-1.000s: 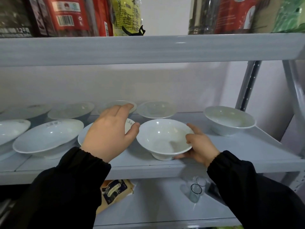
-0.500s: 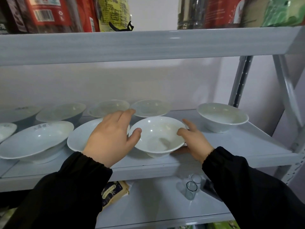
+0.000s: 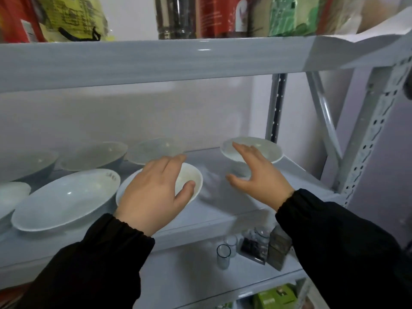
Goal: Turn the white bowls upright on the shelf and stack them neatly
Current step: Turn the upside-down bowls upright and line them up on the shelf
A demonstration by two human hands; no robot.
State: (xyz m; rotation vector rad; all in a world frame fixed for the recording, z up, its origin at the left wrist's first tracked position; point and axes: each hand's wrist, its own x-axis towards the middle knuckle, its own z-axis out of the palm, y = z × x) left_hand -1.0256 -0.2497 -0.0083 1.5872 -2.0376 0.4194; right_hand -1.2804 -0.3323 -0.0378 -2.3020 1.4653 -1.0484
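Left hand (image 3: 153, 192) lies spread over the front-middle bowl (image 3: 191, 177), thumb hooked at its near-right rim, fingers across the top. It looks like a light steadying hold, not a closed grip; motion blur makes actual contact hard to confirm. That bowl sits upright, and a second rim seems to show under it on the left, so possibly it is already nested in another, but I cannot tell for sure.

Right hand (image 3: 258, 175) is open and empty, fingers splayed, in the air between the middle bowl and the lone bowl (image 3: 265, 150) at the right rear of the shelf (image 3: 223, 215). Its fingertips overlap that bowl's near rim in the view; touching or just short of it is unclear.

All bowls in view appear rim-up: a large one (image 3: 64, 197) at front left and three more along the back wall. None looks inverted from here.

Step in hand, as I judge it: flipping is done on this stretch and the stacking phase is on, with the right hand going for the far-right bowl.

Next move calls for closing fingers on that bowl's rim, lifting it clear of the shelf, carrying it left and lowering it centred into the bowl under the left hand, which should hold that one from sliding.
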